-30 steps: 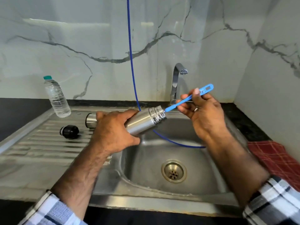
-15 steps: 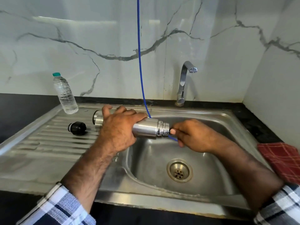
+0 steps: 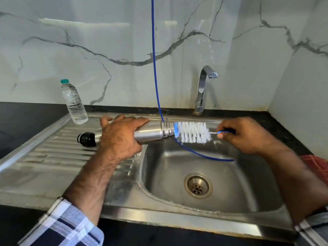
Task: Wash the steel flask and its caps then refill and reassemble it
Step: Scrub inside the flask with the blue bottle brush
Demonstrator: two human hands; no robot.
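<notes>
My left hand [image 3: 120, 139] grips the steel flask [image 3: 150, 133] and holds it level over the sink's left edge, mouth pointing right. A white-bristled bottle brush [image 3: 192, 132] with a blue tip sits just outside the flask's threaded mouth. My right hand [image 3: 246, 134] pinches the brush's blue handle at the right. A black inner cap [image 3: 87, 139] lies on the ribbed drainboard left of my hand. The steel outer cap is hidden behind my left hand.
The sink basin [image 3: 221, 201] with its drain [image 3: 198, 185] lies below my hands. A tap [image 3: 204, 89] stands at the back. A thin blue hose [image 3: 154, 68] hangs from above into the basin. A plastic water bottle [image 3: 73, 102] stands back left; a red cloth [image 3: 317, 166] lies right.
My right hand pulled the brush out of the flask to the right, so the bristles now show outside the mouth; half a second ago the brush was pushed fully inside.
</notes>
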